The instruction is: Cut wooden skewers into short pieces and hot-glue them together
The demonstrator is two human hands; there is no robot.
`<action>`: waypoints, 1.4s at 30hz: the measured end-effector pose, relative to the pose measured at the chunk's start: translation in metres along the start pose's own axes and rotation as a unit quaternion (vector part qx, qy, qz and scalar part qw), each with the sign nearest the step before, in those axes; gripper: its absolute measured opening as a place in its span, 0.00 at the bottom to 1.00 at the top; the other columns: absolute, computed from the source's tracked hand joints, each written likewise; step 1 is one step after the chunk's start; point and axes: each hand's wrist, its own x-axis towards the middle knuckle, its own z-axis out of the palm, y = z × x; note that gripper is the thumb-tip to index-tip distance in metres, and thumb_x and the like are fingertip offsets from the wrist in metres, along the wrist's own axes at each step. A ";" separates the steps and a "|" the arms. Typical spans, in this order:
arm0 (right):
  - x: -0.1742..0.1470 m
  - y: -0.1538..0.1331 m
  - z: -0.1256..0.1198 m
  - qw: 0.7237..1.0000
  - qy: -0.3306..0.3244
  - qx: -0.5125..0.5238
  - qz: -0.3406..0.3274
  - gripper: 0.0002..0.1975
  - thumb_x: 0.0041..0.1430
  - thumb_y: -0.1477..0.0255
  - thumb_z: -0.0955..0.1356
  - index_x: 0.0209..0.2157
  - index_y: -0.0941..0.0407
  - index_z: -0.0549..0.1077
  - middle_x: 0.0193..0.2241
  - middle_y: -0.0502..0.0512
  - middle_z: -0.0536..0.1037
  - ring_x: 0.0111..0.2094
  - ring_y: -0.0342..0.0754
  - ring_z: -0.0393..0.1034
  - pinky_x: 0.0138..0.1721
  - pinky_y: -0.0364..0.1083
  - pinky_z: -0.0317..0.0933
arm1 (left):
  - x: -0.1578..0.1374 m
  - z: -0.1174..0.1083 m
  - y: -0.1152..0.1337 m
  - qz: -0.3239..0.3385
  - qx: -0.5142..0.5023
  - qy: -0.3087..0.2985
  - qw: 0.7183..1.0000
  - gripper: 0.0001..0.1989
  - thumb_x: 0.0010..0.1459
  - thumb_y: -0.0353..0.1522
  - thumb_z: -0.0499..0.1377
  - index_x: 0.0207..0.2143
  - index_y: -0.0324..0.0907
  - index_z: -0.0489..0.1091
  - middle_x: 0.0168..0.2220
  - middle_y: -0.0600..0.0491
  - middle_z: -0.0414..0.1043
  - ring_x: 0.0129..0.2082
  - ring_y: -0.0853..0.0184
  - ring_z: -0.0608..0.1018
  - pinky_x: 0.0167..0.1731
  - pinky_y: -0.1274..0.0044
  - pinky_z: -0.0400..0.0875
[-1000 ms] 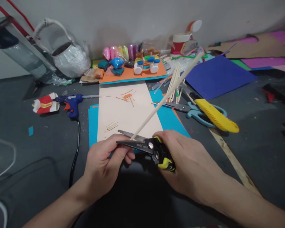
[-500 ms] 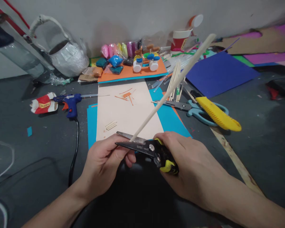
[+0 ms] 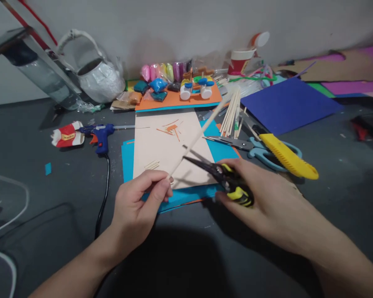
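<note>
My left hand (image 3: 143, 203) pinches the lower end of a thin wooden stick (image 3: 202, 131), which slants up and away to the right. My right hand (image 3: 264, 198) is wrapped around the yellow-and-black handles of black-bladed snips (image 3: 225, 178). The snips' blades are spread apart, and their tips lie close to the stick, above my left fingers; I cannot tell whether they touch it. Beneath the stick lies a pale sheet (image 3: 174, 151) on blue sheets (image 3: 186, 194). Several short cut stick pieces (image 3: 152, 165) and orange scraps (image 3: 172, 128) rest on the pale sheet.
A blue glue gun (image 3: 102, 138) lies at left with its black cord running forward. To the right are light-blue-handled scissors (image 3: 261, 152), a yellow cutter (image 3: 289, 157) and a bundle of sticks (image 3: 231, 111). Clay packets (image 3: 158, 85) and a silver basket (image 3: 101, 80) stand behind.
The stick and my right hand with the snips have moved away from me, over the sheets. The snips have shifted up along the stick, farther from my left fingers. The view has shifted slightly.
</note>
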 end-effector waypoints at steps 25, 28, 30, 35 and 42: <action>0.013 -0.039 0.025 0.967 0.010 -0.144 -0.210 0.09 0.62 0.81 0.63 0.35 0.57 0.74 0.28 0.55 0.74 0.29 0.50 0.64 0.31 0.48 0.55 | 0.001 0.006 -0.007 0.209 0.318 -0.167 0.910 0.12 0.68 0.28 0.49 0.39 0.39 0.73 0.28 0.52 0.76 0.28 0.63 0.78 0.28 0.73 0.69; 0.012 -0.044 0.026 0.970 -0.015 -0.148 -0.191 0.09 0.59 0.83 0.63 0.35 0.57 0.73 0.28 0.54 0.74 0.29 0.50 0.65 0.29 0.48 0.52 | 0.001 0.006 -0.007 0.209 0.340 -0.160 0.903 0.13 0.68 0.28 0.49 0.34 0.40 0.72 0.26 0.53 0.73 0.26 0.63 0.76 0.26 0.73 0.66; 0.012 -0.047 0.025 0.973 -0.030 -0.152 -0.173 0.10 0.57 0.83 0.63 0.34 0.57 0.72 0.28 0.54 0.74 0.28 0.50 0.66 0.28 0.48 0.51 | 0.001 0.007 -0.007 0.198 0.345 -0.158 0.904 0.14 0.67 0.28 0.49 0.32 0.41 0.71 0.25 0.53 0.72 0.25 0.63 0.75 0.26 0.73 0.65; 0.012 -0.051 0.026 0.977 -0.055 -0.159 -0.131 0.10 0.56 0.85 0.63 0.32 0.56 0.71 0.28 0.54 0.75 0.28 0.49 0.68 0.28 0.47 0.50 | 0.001 0.013 -0.008 0.154 0.345 -0.173 0.910 0.14 0.67 0.27 0.49 0.29 0.41 0.69 0.25 0.53 0.73 0.26 0.63 0.77 0.27 0.74 0.65; 0.011 -0.056 0.025 0.980 -0.055 -0.167 -0.091 0.10 0.57 0.85 0.63 0.31 0.57 0.71 0.26 0.54 0.76 0.26 0.48 0.69 0.26 0.47 0.47 | 0.006 0.023 -0.005 0.131 0.346 -0.145 0.918 0.14 0.65 0.26 0.49 0.27 0.41 0.68 0.23 0.51 0.74 0.23 0.64 0.76 0.24 0.75 0.63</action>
